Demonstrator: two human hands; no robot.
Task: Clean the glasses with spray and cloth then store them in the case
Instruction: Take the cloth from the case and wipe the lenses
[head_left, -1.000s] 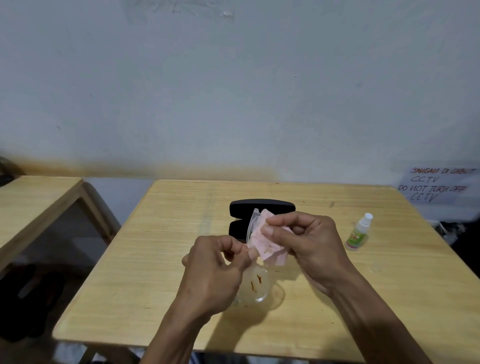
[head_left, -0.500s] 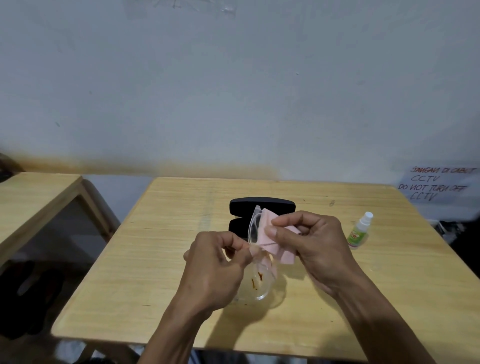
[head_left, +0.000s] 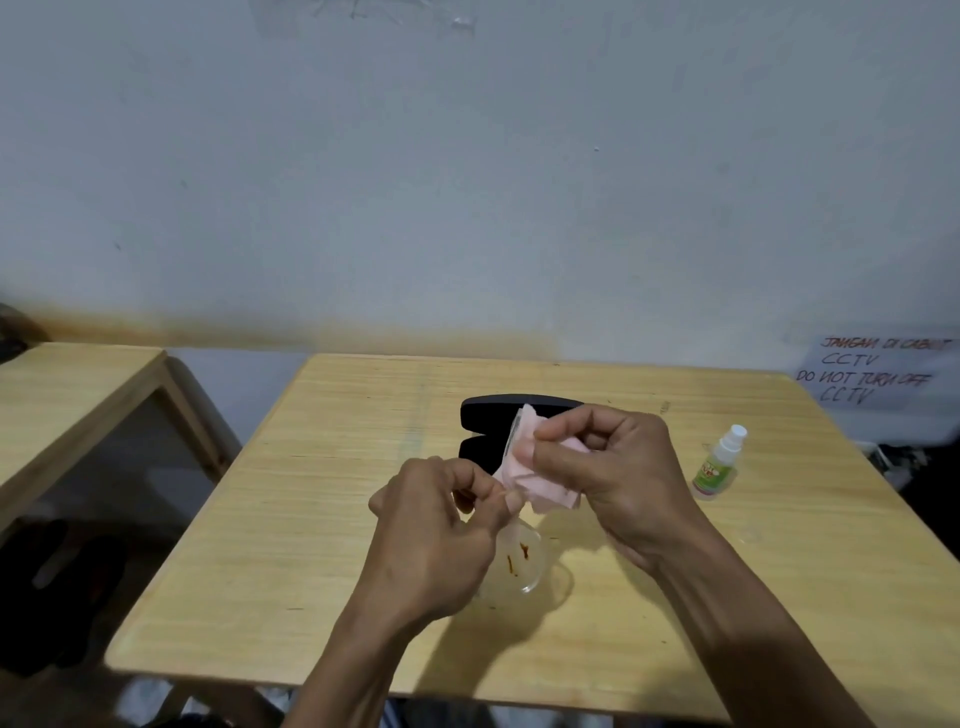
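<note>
Just below the frame's centre, the left hand (head_left: 441, 525) pinches the clear glasses (head_left: 519, 564) at the frame, while the right hand (head_left: 618, 478) pinches the pink cloth (head_left: 540, 483) folded over the upper lens, above the wooden surface (head_left: 322, 493). To wipe well, I'd keep the left grip steady on the frame only, rub both lens faces with light strokes, then treat the lower lens, which looks stained brown. Behind the hands, the black case (head_left: 485, 421) lies open; the spray bottle (head_left: 719, 462) stands at right.
</note>
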